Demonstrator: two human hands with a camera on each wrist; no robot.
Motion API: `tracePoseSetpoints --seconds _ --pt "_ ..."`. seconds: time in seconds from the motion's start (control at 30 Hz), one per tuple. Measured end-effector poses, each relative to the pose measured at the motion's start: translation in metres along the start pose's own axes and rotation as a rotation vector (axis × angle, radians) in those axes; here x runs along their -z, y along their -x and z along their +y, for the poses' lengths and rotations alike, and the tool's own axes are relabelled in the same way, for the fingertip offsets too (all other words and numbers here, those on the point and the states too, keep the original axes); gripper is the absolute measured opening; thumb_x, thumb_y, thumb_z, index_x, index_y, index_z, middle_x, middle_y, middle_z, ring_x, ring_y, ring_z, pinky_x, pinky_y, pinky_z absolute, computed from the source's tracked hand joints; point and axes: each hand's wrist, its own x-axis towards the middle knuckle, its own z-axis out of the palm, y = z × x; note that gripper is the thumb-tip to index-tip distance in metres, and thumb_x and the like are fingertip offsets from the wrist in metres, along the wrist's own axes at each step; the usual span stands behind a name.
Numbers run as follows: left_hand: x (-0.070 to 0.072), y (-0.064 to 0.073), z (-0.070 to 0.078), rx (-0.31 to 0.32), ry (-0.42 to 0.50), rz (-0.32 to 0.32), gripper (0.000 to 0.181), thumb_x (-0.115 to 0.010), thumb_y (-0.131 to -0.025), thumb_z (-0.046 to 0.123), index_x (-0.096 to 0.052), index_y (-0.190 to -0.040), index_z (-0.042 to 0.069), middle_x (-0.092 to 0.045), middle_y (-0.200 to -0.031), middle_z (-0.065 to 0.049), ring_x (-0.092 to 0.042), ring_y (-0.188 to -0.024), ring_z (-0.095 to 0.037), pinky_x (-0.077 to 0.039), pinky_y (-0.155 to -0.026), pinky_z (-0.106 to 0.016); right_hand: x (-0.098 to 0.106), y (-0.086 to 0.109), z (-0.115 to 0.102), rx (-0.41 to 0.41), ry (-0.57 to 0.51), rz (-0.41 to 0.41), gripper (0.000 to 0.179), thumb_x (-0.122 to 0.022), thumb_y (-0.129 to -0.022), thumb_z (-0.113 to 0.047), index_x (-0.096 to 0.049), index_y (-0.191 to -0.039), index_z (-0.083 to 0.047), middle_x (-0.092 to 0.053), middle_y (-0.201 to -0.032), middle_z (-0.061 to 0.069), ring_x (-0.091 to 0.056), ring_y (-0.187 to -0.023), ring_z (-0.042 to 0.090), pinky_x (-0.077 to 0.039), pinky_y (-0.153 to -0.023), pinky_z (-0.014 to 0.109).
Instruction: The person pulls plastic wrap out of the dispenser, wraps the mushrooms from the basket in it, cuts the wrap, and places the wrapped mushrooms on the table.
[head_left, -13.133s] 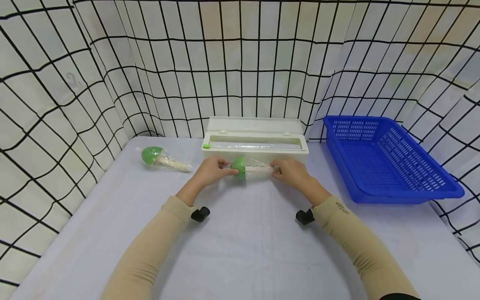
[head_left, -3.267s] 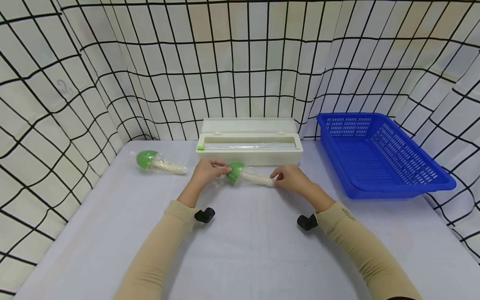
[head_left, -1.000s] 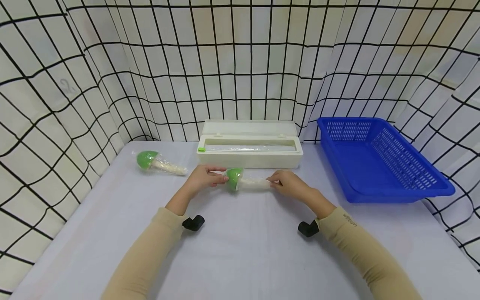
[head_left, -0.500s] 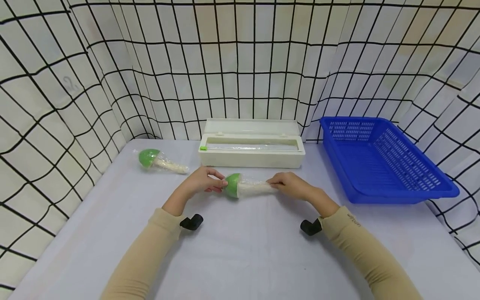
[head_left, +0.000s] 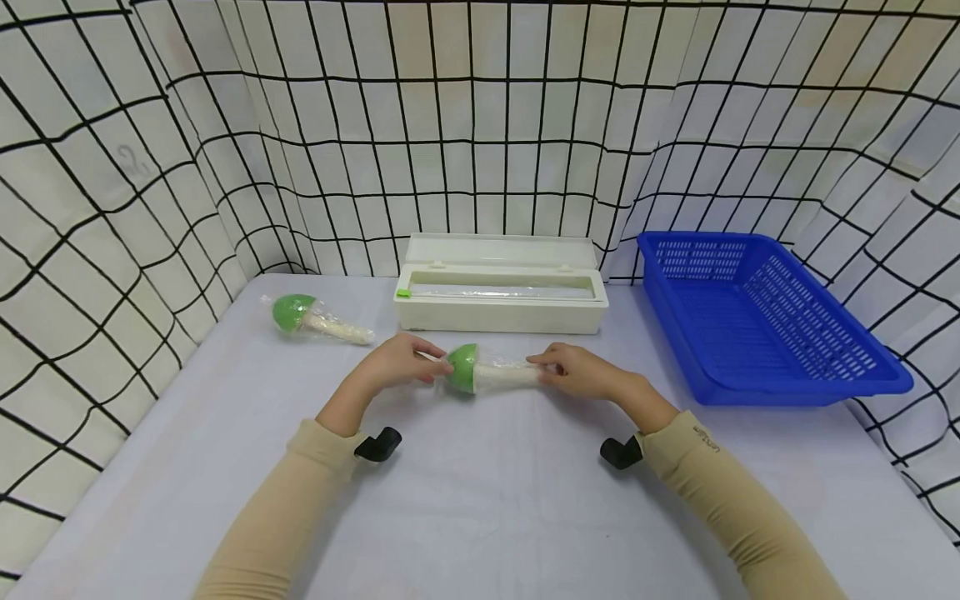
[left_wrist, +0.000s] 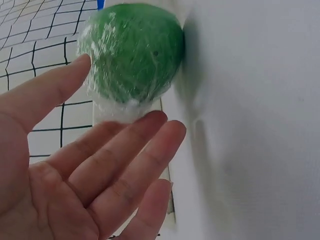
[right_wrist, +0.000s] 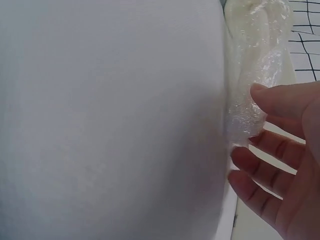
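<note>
A mushroom-shaped object with a green cap and pale stem (head_left: pixel 504 377), wrapped in clear film, lies across the white table in front of me. At its cap end is my left hand (head_left: pixel 401 362). The left wrist view has that thumb at the side of the green cap (left_wrist: pixel 132 52), with the other fingers extended below it. My right hand (head_left: pixel 581 371) is at the stem end. Its thumb touches the wrapped stem (right_wrist: pixel 257 55) in the right wrist view, the other fingers spread loosely; the index fingertip is hidden behind the film. A second wrapped mushroom-shaped object (head_left: pixel 292 313) lies at left.
Behind the hands stands a long white box (head_left: pixel 495 317) with its lid raised and a film roll (head_left: pixel 502 292) inside. A blue plastic basket (head_left: pixel 817 392) occupies the right side. Black wire grid panels (head_left: pixel 506 142) enclose the back and sides.
Since the oldest frame, the held mushroom-shaped object has come away from the white box, toward me. Within the last half second, the right fingers have spread from a pinch at the stem end.
</note>
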Motion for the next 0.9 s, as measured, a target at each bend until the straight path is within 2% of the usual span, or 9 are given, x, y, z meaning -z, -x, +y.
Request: tracePoseSetpoints --seconds 0.13,0.3,0.57,0.73,0.9 --pt "-0.0022 0.0024 0.0035 -0.021 0.004 -0.002 0.060 -0.076 -0.093 0.032 -0.061 -0.139 -0.003 -0.076 -0.107 -0.013 -0.074 -0.094 -0.024 -0.047 -0.101 -0.053 -0.0006 -0.0024 0.0014 0.012 0.049 0.008 0.041 -0.067 -0.100 -0.013 -0.063 -0.138 0.000 -0.064 -0.101 0.006 -0.051 -0.085 0.016 -0.046 -0.075 0.032" --pt "-0.0032 0.0019 0.0028 -0.026 0.056 0.003 0.061 -0.075 -0.093 0.031 -0.057 -0.142 -0.001 -0.074 -0.115 -0.016 -0.073 -0.099 -0.026 -0.047 -0.103 -0.053 -0.0016 -0.0033 0.0014 0.031 0.080 0.013 0.042 -0.069 -0.099 -0.013 -0.063 -0.136 0.003 -0.067 -0.108 0.011 -0.055 -0.091 0.018 -0.050 -0.083 0.036" --pt "-0.0023 -0.0023 -0.0013 -0.005 0.110 0.012 0.059 -0.075 -0.094 0.028 -0.058 -0.141 -0.002 -0.070 -0.124 -0.019 -0.073 -0.103 -0.028 -0.056 -0.090 -0.044 -0.0018 -0.0026 -0.0011 0.024 0.088 0.007 0.044 -0.071 -0.098 -0.013 -0.062 -0.137 0.004 -0.065 -0.100 0.007 -0.052 -0.086 0.017 -0.046 -0.077 0.031" --pt "-0.0017 -0.0023 -0.0014 -0.006 0.122 0.026 0.057 -0.075 -0.094 0.026 -0.059 -0.141 -0.002 -0.070 -0.125 -0.019 -0.072 -0.104 -0.027 -0.056 -0.088 -0.042 -0.0017 -0.0035 -0.0021 0.028 0.090 0.014 0.045 -0.070 -0.099 -0.014 -0.061 -0.138 0.004 -0.064 -0.101 0.006 -0.053 -0.086 0.017 -0.046 -0.077 0.032" --pt "-0.0028 -0.0038 -0.0026 -0.037 0.129 0.049 0.050 -0.073 -0.096 0.022 -0.061 -0.138 -0.002 -0.069 -0.124 -0.021 -0.071 -0.104 -0.028 -0.055 -0.090 -0.042 -0.0029 -0.0044 -0.0035 0.055 0.087 0.029 0.039 -0.069 -0.098 -0.009 -0.064 -0.135 0.004 -0.066 -0.101 0.006 -0.052 -0.085 0.016 -0.047 -0.076 0.031"
